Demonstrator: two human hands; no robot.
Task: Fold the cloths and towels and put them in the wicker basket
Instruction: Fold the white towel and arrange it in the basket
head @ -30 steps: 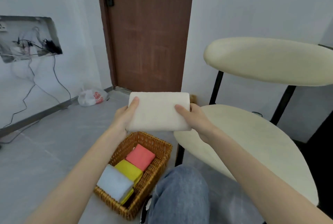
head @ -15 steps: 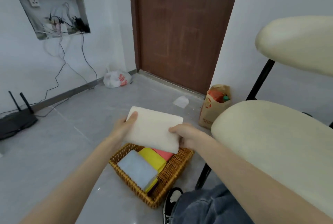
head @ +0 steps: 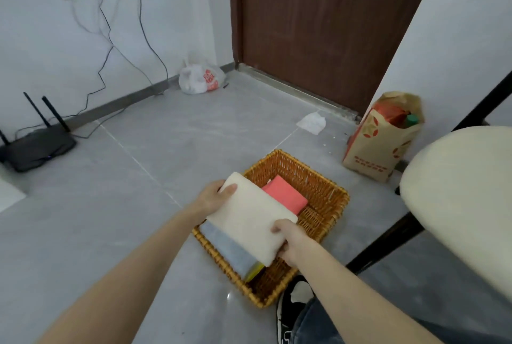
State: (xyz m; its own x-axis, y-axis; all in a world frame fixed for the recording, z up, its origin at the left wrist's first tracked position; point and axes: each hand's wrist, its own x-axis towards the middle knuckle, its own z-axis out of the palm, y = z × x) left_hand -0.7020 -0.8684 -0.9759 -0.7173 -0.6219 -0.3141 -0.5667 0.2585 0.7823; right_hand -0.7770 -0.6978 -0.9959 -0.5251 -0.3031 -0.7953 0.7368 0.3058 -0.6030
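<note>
White towel (head: 249, 217) lower, over three cloths (head: 285, 196)

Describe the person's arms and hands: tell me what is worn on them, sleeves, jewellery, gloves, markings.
Both are bare. The left hand and right hand wear no gloves, and no ring shows on the fingers in view. The left forearm and right forearm carry no sleeve, watch, bracelet or marking as far up as the frame shows.
</note>
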